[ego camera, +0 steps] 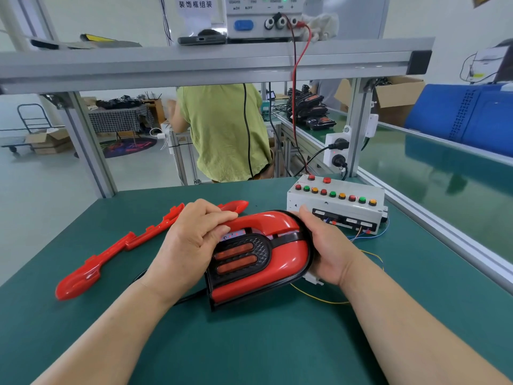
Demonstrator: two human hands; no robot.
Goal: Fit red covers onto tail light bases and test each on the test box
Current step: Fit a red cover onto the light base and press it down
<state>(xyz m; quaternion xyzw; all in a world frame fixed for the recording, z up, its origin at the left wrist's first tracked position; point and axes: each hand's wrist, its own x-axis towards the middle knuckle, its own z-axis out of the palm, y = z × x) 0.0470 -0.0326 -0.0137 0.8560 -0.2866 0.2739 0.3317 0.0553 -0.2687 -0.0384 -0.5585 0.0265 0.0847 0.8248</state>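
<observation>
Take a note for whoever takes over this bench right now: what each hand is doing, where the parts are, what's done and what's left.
Hands: the left hand grips the upper arm of the red cover; the right hand cups the right rim of the tail light.
Parts: the tail light is held low over the green mat, in front of the test box. A long red piece lies on the mat to the left, untouched.
Done: the cover sits on the black base; whether it is fully seated cannot be told.
Left: press it home if needed, then test it on the box.
</observation>
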